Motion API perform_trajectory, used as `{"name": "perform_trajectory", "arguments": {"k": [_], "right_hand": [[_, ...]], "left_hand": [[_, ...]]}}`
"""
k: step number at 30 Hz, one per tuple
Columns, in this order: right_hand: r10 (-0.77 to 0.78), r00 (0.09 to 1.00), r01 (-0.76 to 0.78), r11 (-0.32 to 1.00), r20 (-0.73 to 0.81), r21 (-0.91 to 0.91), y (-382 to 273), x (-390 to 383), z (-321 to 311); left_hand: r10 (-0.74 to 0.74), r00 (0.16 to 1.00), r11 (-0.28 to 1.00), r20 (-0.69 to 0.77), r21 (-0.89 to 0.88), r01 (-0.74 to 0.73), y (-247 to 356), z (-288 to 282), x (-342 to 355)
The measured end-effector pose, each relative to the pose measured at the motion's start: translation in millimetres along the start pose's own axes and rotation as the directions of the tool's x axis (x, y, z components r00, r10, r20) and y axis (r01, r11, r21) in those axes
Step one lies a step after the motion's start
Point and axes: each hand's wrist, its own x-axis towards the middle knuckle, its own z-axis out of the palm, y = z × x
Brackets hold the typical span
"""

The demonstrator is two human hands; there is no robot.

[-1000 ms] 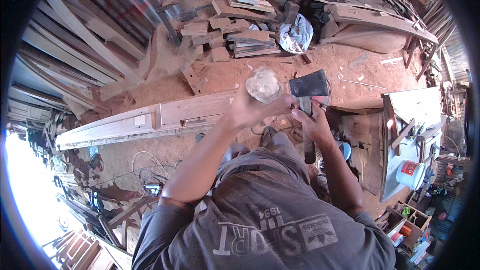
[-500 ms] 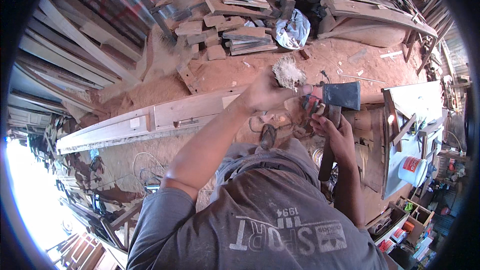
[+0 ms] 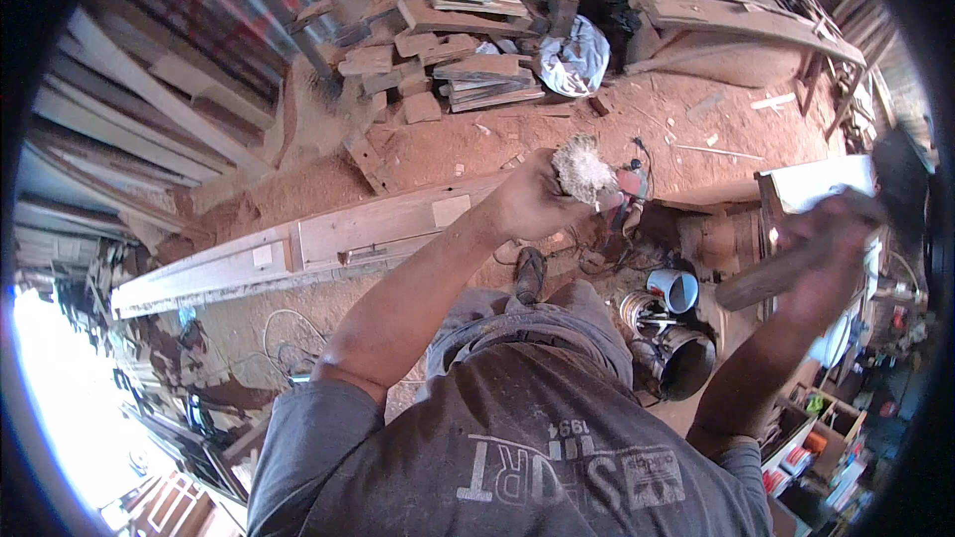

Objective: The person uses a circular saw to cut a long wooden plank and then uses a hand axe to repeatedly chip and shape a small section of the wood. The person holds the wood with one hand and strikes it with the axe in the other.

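Sawdust-strewn floor point(image 3: 686, 124), dark right rim. Left hand point(image 3: 537, 201): fingers clamped on pale frayed lump point(image 3: 584, 171), underside hidden. Right hand point(image 3: 828, 236): blurred, fingers wrapped around axe point(image 3: 900, 181), blade edge unreadable.

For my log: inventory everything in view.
Axe: one, dark head, brown handle, far right
Frayed piece: one, pale, centre
Long timber: at least one, light, left to centre
Wood blocks: many, brown, top centre
Bundle: one, whitish, beside wood blocks
Planks: many, brown, upper left and right
Containers: several, mixed colours, lower right of centre
Unclear object: one, reddish, centre
Shirt: one, grey, bottom
Left hand: one, bare, gripping frayed piece
Right hand: one, bare, gripping axe
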Motion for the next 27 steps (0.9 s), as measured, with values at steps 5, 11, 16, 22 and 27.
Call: {"name": "perform_trajectory", "arguments": {"k": [5, 11, 16, 22, 27], "right_hand": [[-0.032, 0.96, 0.044, 0.998, 0.277, -0.036, 43.0, -17.2, 45.0], [0.179, 0.92, 0.125, 0.709, 0.349, -0.694, 18.0, -9.5, 30.3], [-0.332, 0.89, 0.232, 0.919, 0.313, 0.318, -53.8, 7.4, 19.7], [0.278, 0.872, 0.25, 0.456, 0.404, -0.854, 65.9, -21.4, 35.9], [0.062, 0.99, -0.027, 0.964, 0.125, -0.266, -6.6, 2.5, 8.3]], "left_hand": [[0.033, 0.998, 0.991, -0.053, -0.126, -0.039, 4.7, 1.8, -2.1], [0.12, 0.989, 0.991, -0.086, -0.043, -0.124, -5.2, -4.1, -8.9], [0.076, 0.997, 0.997, -0.026, -0.023, -0.077, -6.8, 3.4, -3.9], [0.015, 0.993, 0.974, -0.119, -0.225, -0.042, -3.4, 8.0, -16.7], [0.041, 0.996, 0.991, -0.079, -0.121, -0.05, -10.5, 7.7, -9.1]]}}
